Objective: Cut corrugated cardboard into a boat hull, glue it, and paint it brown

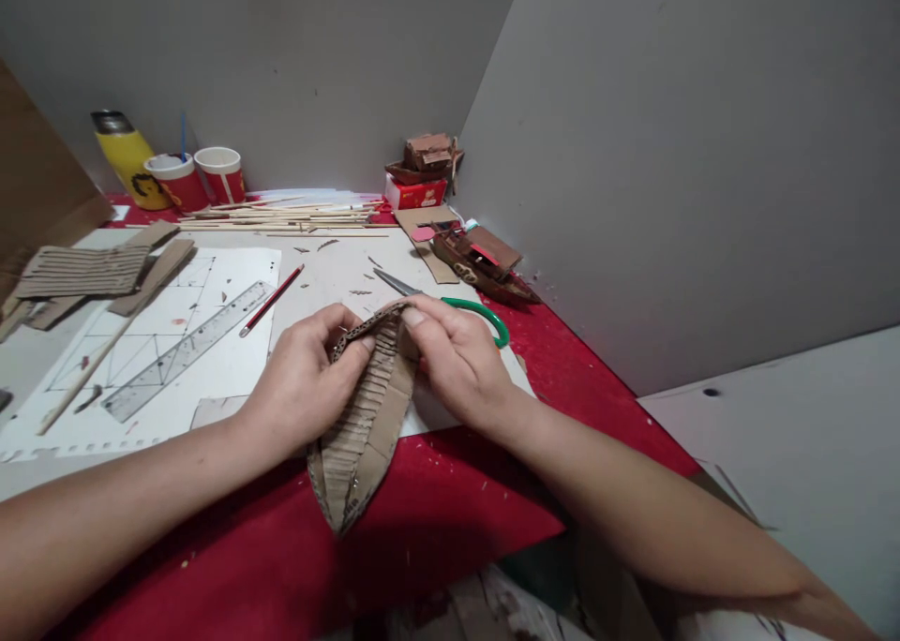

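Note:
Between my hands is a cardboard boat hull (pixel 362 416), its pointed end tilted down toward me and its ribbed inside facing up. My left hand (pixel 309 365) pinches the left rim, thumb inside the hull and fingers behind it. With thumb and fingers, my right hand (pixel 457 355) grips the far right part of the rim. The fingertips behind the cardboard are hidden. Just beyond my right hand lie scissors (pixel 485 311) with green handles, partly covered by that hand. A red pencil (pixel 272 301) rests on the table beyond my left hand.
A clear ruler (pixel 187 350) lies on a drawn paper plan (pixel 239 275) at left, near cardboard pieces (pixel 84 271). Wooden sticks (pixel 281 217), paper cups (pixel 219 174) and a yellow bottle (pixel 130 158) stand behind. Model boats (pixel 485 261) are at right, by the grey wall (pixel 667 182).

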Tool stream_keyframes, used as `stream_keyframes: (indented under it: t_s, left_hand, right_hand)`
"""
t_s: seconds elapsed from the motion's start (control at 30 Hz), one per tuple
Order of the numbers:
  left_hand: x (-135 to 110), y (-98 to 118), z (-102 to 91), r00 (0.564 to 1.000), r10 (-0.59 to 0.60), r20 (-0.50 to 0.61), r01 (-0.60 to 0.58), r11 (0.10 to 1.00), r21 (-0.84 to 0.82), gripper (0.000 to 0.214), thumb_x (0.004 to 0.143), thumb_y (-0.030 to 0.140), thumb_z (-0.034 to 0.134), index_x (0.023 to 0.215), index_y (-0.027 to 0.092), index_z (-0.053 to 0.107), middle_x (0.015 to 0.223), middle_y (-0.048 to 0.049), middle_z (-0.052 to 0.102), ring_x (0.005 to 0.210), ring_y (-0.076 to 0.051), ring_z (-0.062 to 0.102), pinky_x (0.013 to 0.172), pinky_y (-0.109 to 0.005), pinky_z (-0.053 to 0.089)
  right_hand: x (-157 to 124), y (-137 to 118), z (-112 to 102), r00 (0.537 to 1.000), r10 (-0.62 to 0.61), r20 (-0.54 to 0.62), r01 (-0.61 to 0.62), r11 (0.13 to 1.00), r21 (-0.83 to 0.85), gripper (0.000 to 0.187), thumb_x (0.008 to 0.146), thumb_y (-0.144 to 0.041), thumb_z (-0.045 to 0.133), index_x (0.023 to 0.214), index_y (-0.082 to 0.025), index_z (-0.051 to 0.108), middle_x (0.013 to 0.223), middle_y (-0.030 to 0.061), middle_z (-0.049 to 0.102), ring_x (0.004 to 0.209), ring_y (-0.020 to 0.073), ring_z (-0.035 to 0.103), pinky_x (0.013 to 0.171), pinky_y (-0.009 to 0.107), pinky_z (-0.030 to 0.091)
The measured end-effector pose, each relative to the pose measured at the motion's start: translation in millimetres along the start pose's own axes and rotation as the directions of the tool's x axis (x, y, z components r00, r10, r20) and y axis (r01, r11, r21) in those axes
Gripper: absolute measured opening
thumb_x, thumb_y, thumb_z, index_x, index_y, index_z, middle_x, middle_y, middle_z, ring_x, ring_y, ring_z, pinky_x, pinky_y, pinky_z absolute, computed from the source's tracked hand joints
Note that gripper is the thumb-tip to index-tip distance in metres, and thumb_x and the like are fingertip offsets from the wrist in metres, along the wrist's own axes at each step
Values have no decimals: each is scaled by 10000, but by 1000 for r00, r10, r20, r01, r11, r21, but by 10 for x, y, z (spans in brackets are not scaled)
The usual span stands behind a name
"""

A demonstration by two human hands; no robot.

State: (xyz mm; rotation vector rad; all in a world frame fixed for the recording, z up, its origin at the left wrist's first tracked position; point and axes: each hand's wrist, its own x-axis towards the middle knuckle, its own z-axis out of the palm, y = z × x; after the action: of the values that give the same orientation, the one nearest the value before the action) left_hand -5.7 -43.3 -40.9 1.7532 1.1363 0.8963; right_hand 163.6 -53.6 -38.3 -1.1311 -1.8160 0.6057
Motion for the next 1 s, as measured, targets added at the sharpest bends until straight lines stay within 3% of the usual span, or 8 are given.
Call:
stream_keyframes:
  t_s: [0.17, 0.33, 0.43, 0.63, 0.73, 0.83, 0.9, 1.0]
  left_hand:
    - [-17, 23, -10, 1000, 13, -15, -13, 1000, 7, 129, 870, 273, 554, 773, 191, 576, 678, 32, 566, 646, -137, 505, 600, -249, 399]
    - [-16, 27, 6, 1000, -22, 4, 22, 999, -29, 139, 848, 278, 568, 741, 189, 578, 638, 35, 543, 612, -136, 493, 561, -242, 388]
    - [3, 28, 14, 995, -93, 20, 95, 989, -116, 132, 826, 292, 598, 744, 188, 595, 626, 33, 547, 588, -132, 498, 537, -236, 397]
    - [87, 17, -54, 954, -297, 23, 280, 868, -410, 112, 782, 282, 660, 799, 178, 621, 641, -1, 636, 563, -157, 604, 517, -257, 470]
    - [137, -39, -96, 947, -322, -6, 283, 840, -464, 123, 774, 272, 677, 793, 171, 610, 619, 4, 633, 540, -148, 604, 504, -250, 478]
    - [164, -110, -104, 950, -309, -51, 249, 843, -477, 152, 770, 283, 689, 832, 169, 609, 619, 6, 629, 542, -150, 607, 515, -264, 499]
    - [165, -139, -97, 951, -301, -71, 229, 840, -493, 190, 771, 305, 692, 877, 169, 611, 628, 3, 634, 551, -161, 618, 533, -288, 519]
    - [152, -132, -93, 956, -285, -70, 210, 828, -519, 217, 777, 319, 686, 915, 167, 614, 648, -4, 653, 557, -166, 627, 561, -312, 534]
  right_hand:
    - [6, 0, 37, 1000, 6, -30, -6, 1000, -27, 165, 885, -221, 504, 720, -206, 507, 632, -40, 455, 594, 119, 439, 568, 238, 359]
    - [5, 52, 58, 997, -44, -70, 37, 995, -96, 277, 884, -214, 466, 618, -222, 390, 556, -58, 358, 537, 112, 362, 533, 255, 299]
    - [17, 92, 29, 999, -8, -36, 7, 1000, -28, 322, 921, -234, 402, 607, -230, 331, 556, -54, 339, 541, 117, 362, 541, 258, 313]
    - [42, 162, 19, 991, 128, 50, -135, 972, 193, 411, 977, -467, 376, 659, -216, 443, 645, -15, 488, 592, 132, 479, 552, 257, 399]
    - [34, 169, 69, 964, 210, 161, -242, 945, 218, 354, 923, -476, 500, 698, -203, 508, 614, -39, 473, 531, 114, 470, 492, 237, 391]
    - [18, 139, 126, 911, 300, 282, -379, 880, 288, 181, 866, -367, 584, 928, -197, 586, 568, -84, 464, 459, 94, 453, 430, 203, 378]
    - [12, 102, 150, 866, 354, 353, -475, 802, 362, 286, 837, -316, 594, 1099, -208, 558, 537, -107, 486, 415, 90, 462, 406, 189, 399]
    - [16, 48, 154, 819, 373, 436, -554, 714, 429, 422, 792, -271, 605, 1199, -211, 510, 543, -103, 568, 397, 100, 516, 407, 197, 448]
